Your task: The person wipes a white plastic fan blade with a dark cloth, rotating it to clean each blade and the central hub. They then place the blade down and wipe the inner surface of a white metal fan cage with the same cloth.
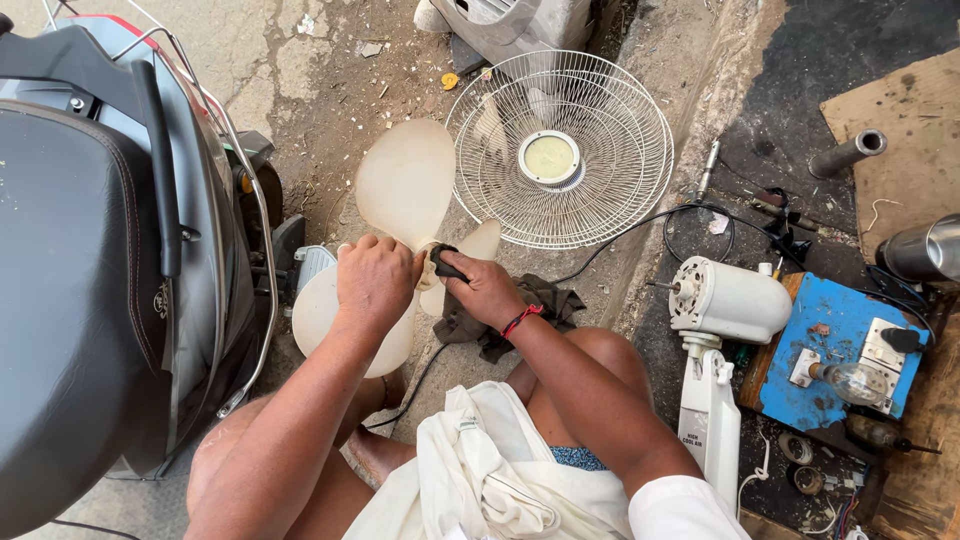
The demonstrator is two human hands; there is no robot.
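Left hand clenches the cream fan blade at its hub, steadying it above the ground; right hand grips a dark tool against the hub; wire guard lies just beyond.

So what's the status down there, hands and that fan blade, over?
Left hand gripping fan blade at its hub. Right hand pressing dark cloth against the hub. Wire fan guard lies just beyond, scooter close on the left.
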